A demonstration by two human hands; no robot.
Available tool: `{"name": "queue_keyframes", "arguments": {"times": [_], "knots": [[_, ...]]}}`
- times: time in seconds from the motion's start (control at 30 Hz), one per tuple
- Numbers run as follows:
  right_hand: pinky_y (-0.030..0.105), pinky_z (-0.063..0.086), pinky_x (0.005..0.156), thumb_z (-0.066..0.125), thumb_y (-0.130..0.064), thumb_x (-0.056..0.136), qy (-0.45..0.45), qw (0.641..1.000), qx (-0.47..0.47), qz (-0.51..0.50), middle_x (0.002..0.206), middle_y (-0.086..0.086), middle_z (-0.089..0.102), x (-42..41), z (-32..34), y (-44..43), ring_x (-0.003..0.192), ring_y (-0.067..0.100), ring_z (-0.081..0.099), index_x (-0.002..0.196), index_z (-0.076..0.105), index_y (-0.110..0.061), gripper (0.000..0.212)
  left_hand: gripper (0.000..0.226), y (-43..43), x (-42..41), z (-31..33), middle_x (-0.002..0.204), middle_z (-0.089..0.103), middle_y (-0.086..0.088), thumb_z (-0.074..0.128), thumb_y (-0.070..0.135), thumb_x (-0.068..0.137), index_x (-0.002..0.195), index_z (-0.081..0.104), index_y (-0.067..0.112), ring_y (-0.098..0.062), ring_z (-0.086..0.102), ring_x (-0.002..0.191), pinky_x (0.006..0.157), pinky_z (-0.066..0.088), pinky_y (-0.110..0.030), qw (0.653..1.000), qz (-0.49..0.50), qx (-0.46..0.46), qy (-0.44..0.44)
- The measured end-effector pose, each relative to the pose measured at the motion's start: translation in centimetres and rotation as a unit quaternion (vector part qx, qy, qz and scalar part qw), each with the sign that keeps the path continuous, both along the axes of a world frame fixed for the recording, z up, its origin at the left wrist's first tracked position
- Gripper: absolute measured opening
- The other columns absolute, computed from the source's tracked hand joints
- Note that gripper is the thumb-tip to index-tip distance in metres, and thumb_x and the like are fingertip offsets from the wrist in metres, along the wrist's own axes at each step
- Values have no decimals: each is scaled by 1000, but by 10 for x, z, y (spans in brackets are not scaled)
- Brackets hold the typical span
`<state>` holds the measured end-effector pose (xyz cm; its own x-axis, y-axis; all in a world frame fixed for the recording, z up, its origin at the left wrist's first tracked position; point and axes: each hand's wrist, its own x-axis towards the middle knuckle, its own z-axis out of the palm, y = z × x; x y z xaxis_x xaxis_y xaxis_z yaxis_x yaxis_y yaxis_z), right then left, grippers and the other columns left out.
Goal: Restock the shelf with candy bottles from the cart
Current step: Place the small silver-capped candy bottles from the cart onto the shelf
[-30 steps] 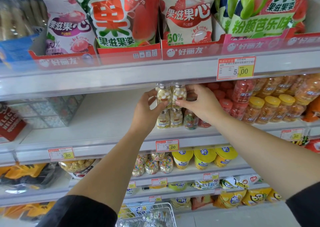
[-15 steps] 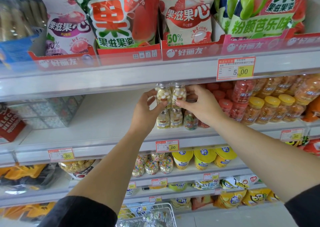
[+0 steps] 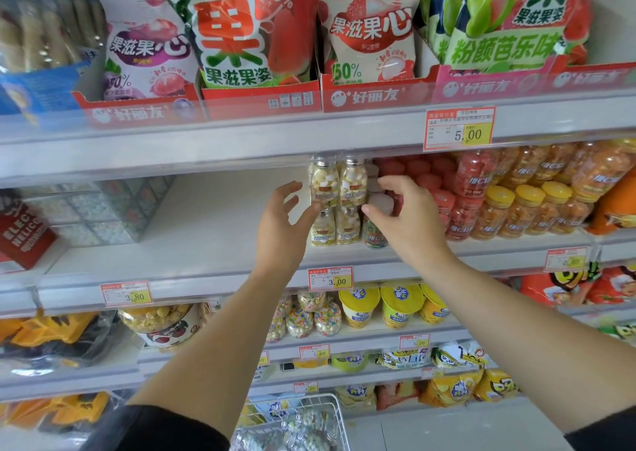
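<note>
Left grip (image 3: 279, 223) was spread, thumb just beside the two clear, silver-capped candy bottles (image 3: 339, 184) stacked on lower ones (image 3: 335, 226) on the white middle shelf (image 3: 206, 230). Right grip (image 3: 413, 220) curled at a pale-capped bottle (image 3: 378, 201); I couldn't tell if it pinched it. I'd steady the stack gently from both sides before reaching for the near wire cart (image 3: 320, 396).

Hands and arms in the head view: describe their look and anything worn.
The left hand and right hand are bare: no gloves, rings or watch visible. Both forearms are uncovered. A black left sleeve and black right sleeve show at the frame's bottom edge.
</note>
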<state>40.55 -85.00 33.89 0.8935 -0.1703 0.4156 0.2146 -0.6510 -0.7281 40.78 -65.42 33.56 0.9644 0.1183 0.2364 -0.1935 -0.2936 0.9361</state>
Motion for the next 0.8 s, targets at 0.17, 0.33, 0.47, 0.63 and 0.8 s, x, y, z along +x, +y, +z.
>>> {"name": "queue_keyframes", "arguments": {"times": [0.17, 0.33, 0.47, 0.63, 0.8], "knots": [[26, 49, 91, 70, -18, 88, -26, 997, 19, 67, 98, -15, 67, -62, -25, 18, 97, 6, 61, 105, 67, -22, 17, 26, 21, -64, -21, 121, 61, 19, 62, 28, 96, 121, 56, 31, 6, 58, 111, 80, 45, -12, 1000, 2, 0, 6], [11, 47, 73, 69, -8, 89, 118, 978, 44, 166, 85, -16, 68, -107, -78, 56, 82, -2, 63, 89, 65, -33, 25, 14, 80, -119, -75, 99, 67, 24, 61, 27, 96, 106, 62, 37, 10, 61, 92, 67, 48, -8, 990, -26, 79, 116], [26, 53, 76, 71, -12, 88, 253, 949, 19, 187, 84, -10, 70, -125, -145, 89, 80, 9, 67, 86, 61, -38, 28, 14, 130, -150, -127, 102, 68, 17, 59, 22, 98, 108, 62, 30, 2, 63, 94, 72, 48, -12, 973, -24, 121, 197], [23, 48, 75, 72, -19, 89, 402, 898, -25, 175, 89, -15, 67, -155, -227, 121, 83, 6, 65, 95, 63, -29, 14, 14, 185, -189, -201, 94, 68, 22, 63, 22, 95, 99, 63, 35, 1, 65, 85, 66, 46, -10, 949, -27, 142, 282], [23, 46, 76, 70, -25, 90, 510, 846, -55, 144, 98, -11, 66, -200, -319, 141, 92, 10, 64, 109, 67, -23, 20, 16, 220, -227, -283, 94, 69, 20, 63, 22, 94, 101, 64, 37, 4, 64, 85, 79, 50, -20, 918, -82, 166, 352]]}}
